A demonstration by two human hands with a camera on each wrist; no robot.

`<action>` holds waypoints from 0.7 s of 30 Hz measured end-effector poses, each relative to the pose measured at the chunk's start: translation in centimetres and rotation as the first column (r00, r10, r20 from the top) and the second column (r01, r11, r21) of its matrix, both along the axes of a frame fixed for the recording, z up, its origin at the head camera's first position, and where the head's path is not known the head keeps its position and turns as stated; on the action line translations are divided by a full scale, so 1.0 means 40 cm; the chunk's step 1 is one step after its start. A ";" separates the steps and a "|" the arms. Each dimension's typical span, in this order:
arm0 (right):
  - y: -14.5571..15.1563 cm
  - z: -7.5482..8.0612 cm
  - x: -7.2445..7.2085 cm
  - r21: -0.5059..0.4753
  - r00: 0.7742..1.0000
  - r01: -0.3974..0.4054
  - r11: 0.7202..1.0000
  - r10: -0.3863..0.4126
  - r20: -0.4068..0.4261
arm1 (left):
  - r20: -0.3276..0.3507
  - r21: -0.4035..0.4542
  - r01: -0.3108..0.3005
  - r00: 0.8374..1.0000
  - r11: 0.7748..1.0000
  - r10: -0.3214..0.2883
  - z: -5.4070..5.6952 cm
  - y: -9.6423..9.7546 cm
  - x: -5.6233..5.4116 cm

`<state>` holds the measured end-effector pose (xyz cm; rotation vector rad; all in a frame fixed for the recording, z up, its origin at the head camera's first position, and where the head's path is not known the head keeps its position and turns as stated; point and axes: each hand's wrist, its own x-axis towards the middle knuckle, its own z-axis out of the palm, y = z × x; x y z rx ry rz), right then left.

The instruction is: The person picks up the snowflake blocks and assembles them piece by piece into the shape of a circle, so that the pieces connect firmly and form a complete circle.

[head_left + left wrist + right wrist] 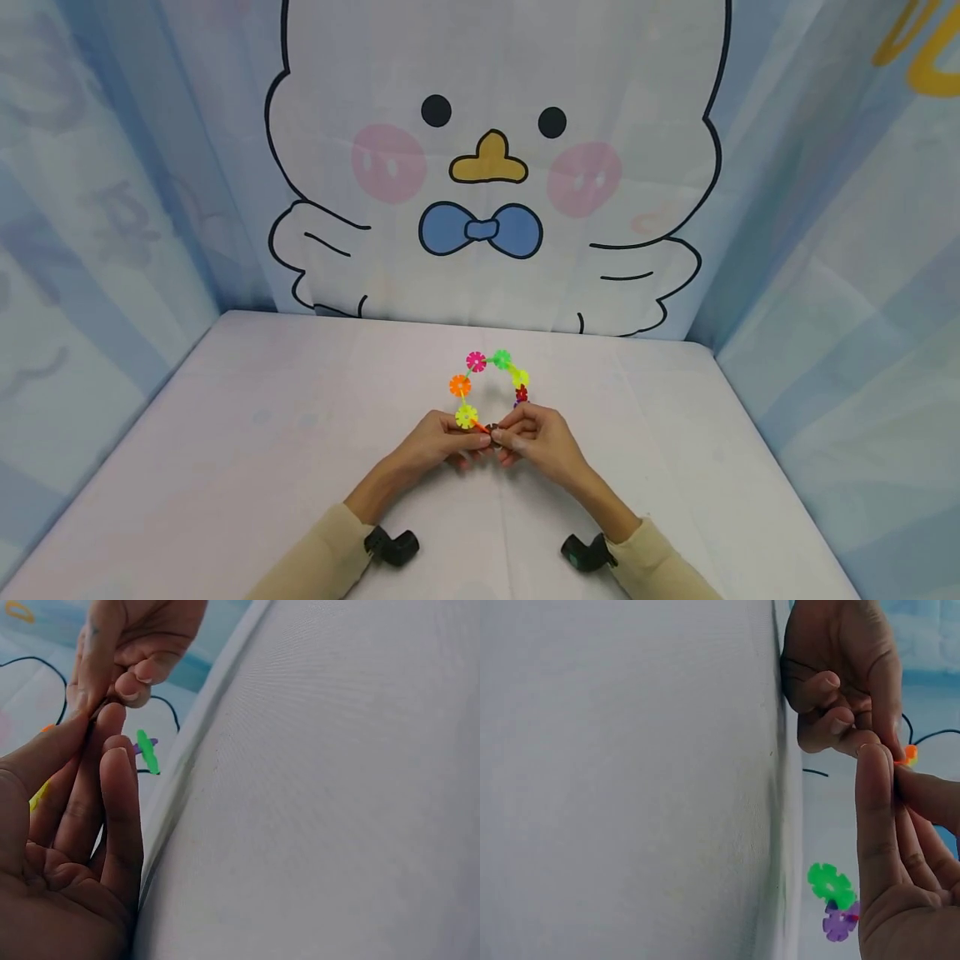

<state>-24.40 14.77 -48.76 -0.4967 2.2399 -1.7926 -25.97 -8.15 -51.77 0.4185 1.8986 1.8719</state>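
A ring of bright plastic interlocking snowflake discs stands up from the table in the head view, with a pink disc (476, 361) and a green disc (502, 359) at its top. My left hand (431, 442) pinches the ring's lower part, near a yellow disc (467, 416) and an edge-on orange disc (479, 426). Opposite it, my right hand (546, 442) pinches the brown disc (492, 429) at the bottom. The fingertips of both hands meet there and largely hide the joint. A purple disc (839, 924) shows below a green one in the right wrist view.
The white table (262, 467) extends around both hands. A curtain with a cartoon bird (487, 275) hangs behind it, and blue-white curtains (862, 292) flank the sides. Black wrist cameras (397, 547) are strapped at both sleeves.
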 end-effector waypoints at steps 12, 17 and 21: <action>0.066 0.021 -0.042 0.149 0.950 0.313 0.938 -0.312 -0.029 | 0.054 0.003 -0.005 0.999 1.000 0.005 0.003 -0.013 -0.008; 0.084 0.008 -0.053 0.194 0.931 0.300 0.934 -0.331 0.152 | 0.083 0.035 0.010 0.996 0.999 -0.013 0.002 -0.017 -0.009; 0.089 -0.008 -0.056 0.104 0.941 0.186 0.977 -0.207 0.268 | 0.079 0.046 0.027 0.996 0.999 -0.031 0.004 -0.017 -0.010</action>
